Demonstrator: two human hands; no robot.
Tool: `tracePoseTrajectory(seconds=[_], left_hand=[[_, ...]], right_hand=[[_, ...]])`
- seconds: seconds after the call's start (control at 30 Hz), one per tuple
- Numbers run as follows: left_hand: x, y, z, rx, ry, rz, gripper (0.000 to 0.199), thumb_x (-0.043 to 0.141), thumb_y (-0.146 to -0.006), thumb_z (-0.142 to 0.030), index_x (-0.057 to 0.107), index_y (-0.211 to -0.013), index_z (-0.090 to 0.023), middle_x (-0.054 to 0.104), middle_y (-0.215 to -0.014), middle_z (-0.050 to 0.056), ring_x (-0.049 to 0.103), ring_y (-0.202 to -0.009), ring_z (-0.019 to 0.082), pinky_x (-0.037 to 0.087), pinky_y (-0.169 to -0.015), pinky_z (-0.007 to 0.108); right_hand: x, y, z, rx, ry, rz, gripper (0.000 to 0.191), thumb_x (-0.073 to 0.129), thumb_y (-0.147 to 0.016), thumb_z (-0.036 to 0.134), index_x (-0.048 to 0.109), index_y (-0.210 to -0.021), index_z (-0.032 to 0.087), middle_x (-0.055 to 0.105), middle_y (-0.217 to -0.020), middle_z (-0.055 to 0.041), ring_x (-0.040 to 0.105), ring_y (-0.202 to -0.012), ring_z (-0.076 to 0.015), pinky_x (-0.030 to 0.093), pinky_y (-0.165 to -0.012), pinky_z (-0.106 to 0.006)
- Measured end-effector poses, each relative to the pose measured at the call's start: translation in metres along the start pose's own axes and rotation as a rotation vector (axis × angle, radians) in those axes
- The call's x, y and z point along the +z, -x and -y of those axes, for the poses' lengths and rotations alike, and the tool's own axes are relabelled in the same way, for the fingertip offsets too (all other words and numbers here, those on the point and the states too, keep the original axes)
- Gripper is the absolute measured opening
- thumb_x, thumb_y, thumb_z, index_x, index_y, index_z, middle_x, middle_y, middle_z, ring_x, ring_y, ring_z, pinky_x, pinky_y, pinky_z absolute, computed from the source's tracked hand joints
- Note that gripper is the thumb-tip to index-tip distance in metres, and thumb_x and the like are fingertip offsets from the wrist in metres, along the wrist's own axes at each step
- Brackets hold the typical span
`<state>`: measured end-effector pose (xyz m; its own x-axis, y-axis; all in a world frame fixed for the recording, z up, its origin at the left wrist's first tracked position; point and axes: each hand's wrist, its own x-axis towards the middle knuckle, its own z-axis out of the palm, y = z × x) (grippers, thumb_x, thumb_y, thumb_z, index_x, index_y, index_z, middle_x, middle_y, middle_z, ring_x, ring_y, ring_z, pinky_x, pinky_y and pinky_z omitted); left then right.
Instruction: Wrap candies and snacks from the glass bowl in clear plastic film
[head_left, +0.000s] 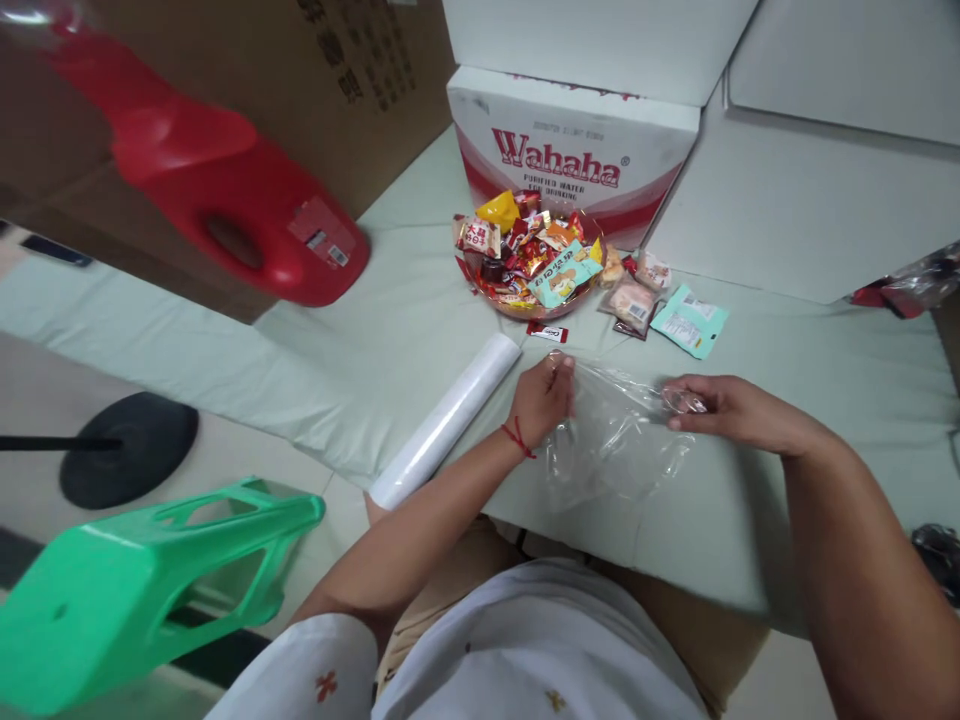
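A clear plastic bag [611, 430] is stretched between my two hands above the table's front part. My left hand [544, 398], with a red string at the wrist, pinches its upper left corner. At the other side my right hand [716, 405] grips the bag's bunched upper right part. Beyond them stands a bowl [517, 306] heaped with wrapped snacks [532, 250]. A small red and white packet [547, 332] lies between the bowl and my left hand. Several more packets, one of them a mint green packet [690, 321], lie right of the bowl.
A white roll [446, 425] lies left of my left hand. Behind the bowl is a Wahaha carton [574, 150]. A red bottle-shaped container [247, 200] and a brown carton [300, 80] are at the upper left. A green stool [112, 590] stands on the floor.
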<state>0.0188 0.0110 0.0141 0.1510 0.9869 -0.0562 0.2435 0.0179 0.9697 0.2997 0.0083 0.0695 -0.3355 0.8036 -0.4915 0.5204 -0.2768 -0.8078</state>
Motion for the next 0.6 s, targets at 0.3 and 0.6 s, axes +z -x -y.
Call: tracePoseTrajectory(seconds=[0.3, 0.6], left_hand=[[-0.001, 0.0, 0.01, 0.141, -0.393, -0.102, 0.041, 0.026, -0.11, -0.047, 0.042, -0.08, -0.024, 0.051, -0.068, 0.0, 0.054, -0.063, 0.018, 0.033, -0.065, 0.031], [0.0, -0.006, 0.009, 0.068, -0.389, -0.177, 0.042, 0.029, -0.109, -0.05, 0.047, -0.082, -0.024, 0.056, -0.071, 0.002, 0.056, -0.066, 0.021, 0.037, -0.066, 0.032]], right_hand=[[0.018, 0.0, -0.023, 0.03, -0.599, -0.424, 0.049, 0.091, -0.063, 0.059, 0.065, -0.082, 0.022, 0.071, -0.083, -0.003, 0.061, -0.066, -0.0139, 0.049, -0.057, -0.026], [0.027, 0.009, -0.022, 0.053, -0.412, -0.93, 0.042, 0.079, -0.078, 0.059, 0.067, -0.088, 0.02, 0.06, -0.07, -0.0009, 0.046, -0.051, -0.0098, 0.034, -0.043, -0.025]])
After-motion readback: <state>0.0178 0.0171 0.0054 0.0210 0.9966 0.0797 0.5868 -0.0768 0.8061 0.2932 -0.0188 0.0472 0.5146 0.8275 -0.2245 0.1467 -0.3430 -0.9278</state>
